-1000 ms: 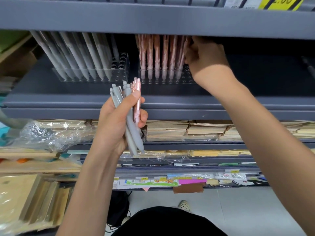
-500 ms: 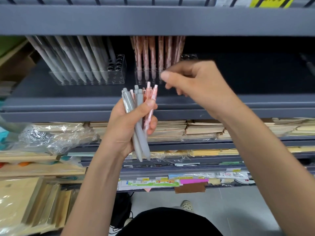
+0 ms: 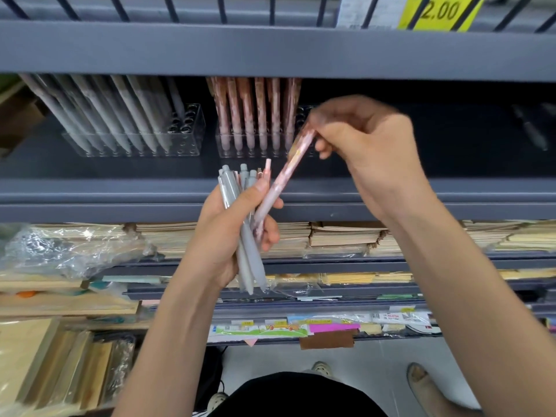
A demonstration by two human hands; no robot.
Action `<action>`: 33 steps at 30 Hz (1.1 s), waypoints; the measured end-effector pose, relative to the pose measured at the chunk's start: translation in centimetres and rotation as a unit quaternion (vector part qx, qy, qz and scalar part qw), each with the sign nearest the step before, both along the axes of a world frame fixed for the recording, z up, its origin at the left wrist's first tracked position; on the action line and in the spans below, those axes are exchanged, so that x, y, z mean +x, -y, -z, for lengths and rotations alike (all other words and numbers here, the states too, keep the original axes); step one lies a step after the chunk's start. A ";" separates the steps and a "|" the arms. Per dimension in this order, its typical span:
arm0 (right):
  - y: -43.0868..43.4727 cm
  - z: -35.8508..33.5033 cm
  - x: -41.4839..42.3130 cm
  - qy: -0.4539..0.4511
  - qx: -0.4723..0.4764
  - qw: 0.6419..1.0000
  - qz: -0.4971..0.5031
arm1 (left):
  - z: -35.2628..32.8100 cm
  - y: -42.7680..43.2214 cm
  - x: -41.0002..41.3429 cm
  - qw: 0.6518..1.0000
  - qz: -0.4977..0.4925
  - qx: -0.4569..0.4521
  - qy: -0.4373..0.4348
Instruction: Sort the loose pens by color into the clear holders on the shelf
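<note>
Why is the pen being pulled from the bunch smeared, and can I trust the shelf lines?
Head view: the pink pen and right hand show motion blur, while the left hand and its grey pens stay sharp; the wide-angle lens bows the shelf edge; the upper pink pens sit in shadow under the shelf above.

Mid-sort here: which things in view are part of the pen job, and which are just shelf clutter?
Part of the job:
- left hand gripping the pen bundle
- right hand pulling out a pink pen
- grey pen holder
- pink pen holder

Just lying about:
- notebook stacks
- plastic wrap
- yellow price tag
- wooden boards
</note>
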State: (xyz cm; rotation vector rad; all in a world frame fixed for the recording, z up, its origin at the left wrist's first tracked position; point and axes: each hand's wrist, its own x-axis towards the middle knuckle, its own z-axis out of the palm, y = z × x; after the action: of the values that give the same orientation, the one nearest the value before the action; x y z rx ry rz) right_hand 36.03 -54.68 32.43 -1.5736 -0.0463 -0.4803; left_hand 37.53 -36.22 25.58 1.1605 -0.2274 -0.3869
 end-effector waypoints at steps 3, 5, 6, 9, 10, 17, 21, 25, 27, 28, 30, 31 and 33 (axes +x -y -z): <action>0.3 0.5 -0.3 0.007 0.042 0.999 0.014 | 0.1 0.5 -0.2 1.000 0.001 0.009 0.007; 0.0 1.1 -0.8 -0.008 0.084 0.996 -0.013 | 0.0 0.9 -0.3 1.000 0.002 -0.006 0.006; -0.2 1.4 -1.0 -0.020 0.096 0.995 -0.027 | 0.0 1.1 -0.3 1.000 -0.001 -0.012 0.004; -0.5 2.1 -1.5 -0.066 0.064 0.995 -0.037 | 0.0 1.5 -0.3 1.000 -0.014 -0.014 0.005; -0.4 2.2 -1.6 -0.078 0.053 0.995 -0.034 | 0.0 1.6 -0.3 1.000 -0.018 -0.012 0.008; 1.9 0.7 0.1 0.003 0.112 0.992 0.053 | -0.1 1.6 -0.2 0.999 -0.049 -0.010 -0.020; 3.7 0.0 2.7 0.062 0.120 0.983 0.122 | -0.3 1.3 -0.1 0.998 -0.052 -0.004 -0.028; 4.5 0.7 5.0 0.052 0.030 0.985 0.159 | -0.4 1.0 -0.2 0.998 -0.061 0.013 -0.023; 4.5 1.2 5.9 0.045 -0.074 0.979 0.183 | -0.5 0.8 -0.3 0.997 -0.068 0.015 -0.019; 4.3 1.2 6.1 0.044 -0.109 0.975 0.190 | -0.6 0.7 -0.3 0.997 -0.070 0.015 -0.017; 4.0 0.9 6.9 0.059 -0.166 0.966 0.192 | -0.7 0.6 -0.5 0.997 -0.068 0.013 -0.016; 3.9 0.7 7.4 0.068 -0.194 0.961 0.184 | -0.7 0.6 -0.5 0.998 -0.065 0.010 -0.018; 3.8 0.6 8.2 0.070 -0.247 0.953 0.160 | -0.7 0.5 -0.6 0.998 -0.061 0.006 -0.021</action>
State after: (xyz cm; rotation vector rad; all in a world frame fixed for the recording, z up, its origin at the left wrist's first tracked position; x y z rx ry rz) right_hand 44.20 -58.46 31.88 -2.0483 -0.0195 -0.8848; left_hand 36.89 -36.69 26.31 1.1703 -0.1183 -0.3048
